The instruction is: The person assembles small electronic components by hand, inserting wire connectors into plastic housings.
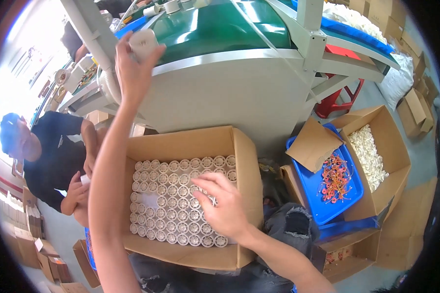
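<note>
Raised at the belt's near edge, my left hand (132, 71) grips a white rounded plastic housing (144, 42) between thumb and fingers. My right hand (224, 202) is over an open cardboard box (185, 141), its thumb and fingers apart and curved, with nothing visible between them. Rows of round white slotted plastic parts (182, 215) fill most of that box. A gap at the left of the rows shows a pale sheet (149, 200). The right hand hides some parts, and I cannot tell whether its fingertips touch any.
A green conveyor belt (225, 27) runs beyond the box. To the right, a blue tray (322, 202) holds red-orange wired pieces (336, 179), beside a carton (398, 171) of small white parts (366, 156). A red stool (340, 100) stands behind. A co-worker (54, 156) sits at left.
</note>
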Tool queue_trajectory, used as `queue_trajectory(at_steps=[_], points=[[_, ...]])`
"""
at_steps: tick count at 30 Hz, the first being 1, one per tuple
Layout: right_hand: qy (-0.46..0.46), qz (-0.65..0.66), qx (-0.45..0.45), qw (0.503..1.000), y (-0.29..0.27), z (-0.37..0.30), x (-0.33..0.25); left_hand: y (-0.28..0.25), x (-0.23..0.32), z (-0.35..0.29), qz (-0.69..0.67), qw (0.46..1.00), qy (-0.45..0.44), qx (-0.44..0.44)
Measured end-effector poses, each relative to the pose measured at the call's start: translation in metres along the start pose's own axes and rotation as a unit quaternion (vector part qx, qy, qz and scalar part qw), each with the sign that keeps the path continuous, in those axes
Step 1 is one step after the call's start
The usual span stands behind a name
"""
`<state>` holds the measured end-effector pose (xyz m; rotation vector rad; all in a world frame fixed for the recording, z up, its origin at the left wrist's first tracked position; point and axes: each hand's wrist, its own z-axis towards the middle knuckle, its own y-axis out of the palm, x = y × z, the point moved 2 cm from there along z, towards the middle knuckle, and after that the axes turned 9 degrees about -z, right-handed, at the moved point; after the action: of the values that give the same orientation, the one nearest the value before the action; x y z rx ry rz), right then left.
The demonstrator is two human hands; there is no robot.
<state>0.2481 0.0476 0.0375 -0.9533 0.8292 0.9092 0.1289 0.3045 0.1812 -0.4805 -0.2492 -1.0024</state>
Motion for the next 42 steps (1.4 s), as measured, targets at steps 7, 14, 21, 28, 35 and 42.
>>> queue_trajectory(at_steps=[7,14,21,28,35,42], points=[[0.017,0.01,-0.037,0.999,0.007,-0.004,0.001,0.055,-0.083,0.067,0.133,0.989,0.054,0.019],[-0.018,0.056,-0.121,0.991,0.029,-0.022,-0.013,0.058,-0.084,0.064,0.33,0.939,0.088,0.036],[-0.061,0.178,-0.158,0.969,0.018,-0.028,-0.022,0.021,0.016,-0.18,-0.063,0.963,0.221,0.141],[0.046,0.439,-0.279,0.853,-0.041,-0.02,-0.069,0.073,-0.018,-0.403,0.062,0.853,-0.085,-0.511],[-0.075,0.472,-0.26,0.839,-0.081,-0.021,-0.068,0.1,-0.045,-0.451,0.124,0.817,-0.082,-0.557],[0.044,0.416,-0.315,0.852,-0.098,-0.031,-0.078,0.114,-0.021,-0.438,0.218,0.809,-0.057,-0.543]])
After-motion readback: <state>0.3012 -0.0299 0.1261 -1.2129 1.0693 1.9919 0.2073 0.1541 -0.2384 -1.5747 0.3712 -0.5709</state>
